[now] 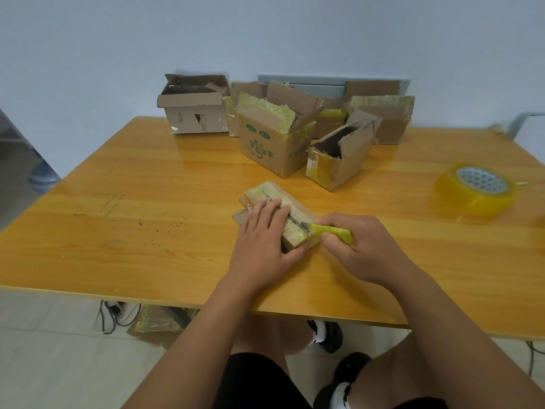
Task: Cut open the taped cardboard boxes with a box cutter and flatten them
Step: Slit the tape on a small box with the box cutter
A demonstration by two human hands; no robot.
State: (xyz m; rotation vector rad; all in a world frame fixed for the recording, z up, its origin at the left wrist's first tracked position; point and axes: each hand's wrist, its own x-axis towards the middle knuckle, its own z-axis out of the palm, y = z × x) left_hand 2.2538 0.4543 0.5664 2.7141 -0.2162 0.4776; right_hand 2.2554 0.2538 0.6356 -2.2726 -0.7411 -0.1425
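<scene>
Left hand steadies small taped box; right hand grips box cutter.

Head camera looks down, near, across table

Lying flat near the middle of the table: a small brown cardboard box wrapped in yellowish tape, its long side running from far left to near right. Resting along its top seam: a yellow-handled box cutter, blade pointing far-left. Standing behind, at the far edge: several opened, tape-edged brown cardboard boxes, flaps up.
</scene>
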